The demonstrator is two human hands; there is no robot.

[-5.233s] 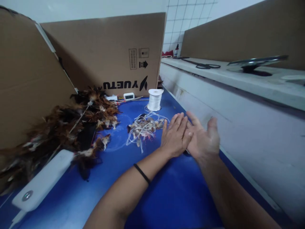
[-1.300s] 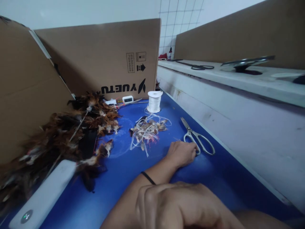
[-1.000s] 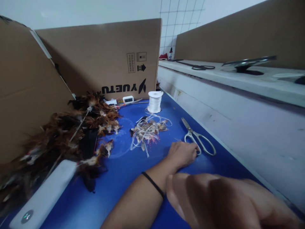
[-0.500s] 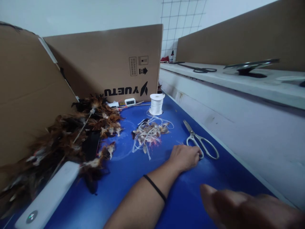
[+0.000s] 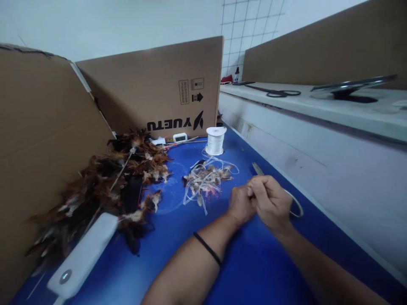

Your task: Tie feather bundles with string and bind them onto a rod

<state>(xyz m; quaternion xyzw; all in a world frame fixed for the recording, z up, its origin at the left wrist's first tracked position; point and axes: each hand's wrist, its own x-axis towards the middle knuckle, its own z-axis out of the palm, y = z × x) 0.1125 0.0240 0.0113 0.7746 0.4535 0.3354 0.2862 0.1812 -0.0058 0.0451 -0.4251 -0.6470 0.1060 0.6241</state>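
Observation:
My left hand (image 5: 241, 206), with a black band round the forearm, rests closed low over the blue table. Against it, my right hand (image 5: 272, 204) is closed in a pinch, its thumb and fingertips meeting the left hand's fingers. Whatever lies between the fingers is too small or hidden to make out. Beneath and behind the right hand lie metal scissors (image 5: 296, 206), showing only a blade tip and part of a handle loop. Left of the hands is a tangled pile of feather scraps and clear ribbon (image 5: 208, 180). A spool of white ribbon (image 5: 215, 144) stands upright behind it.
Brown feathers (image 5: 98, 173) on sticks cover the table's left side. A white oblong device (image 5: 85, 256) lies in front of them. A small white display (image 5: 180, 137) sits near the cardboard box (image 5: 143, 84). Along the right runs a ledge with black scissors (image 5: 282, 93).
My right hand has come in from the lower right to meet my left hand, covering most of the scissors. The left hand stays nearly in place. The view has shifted slightly.

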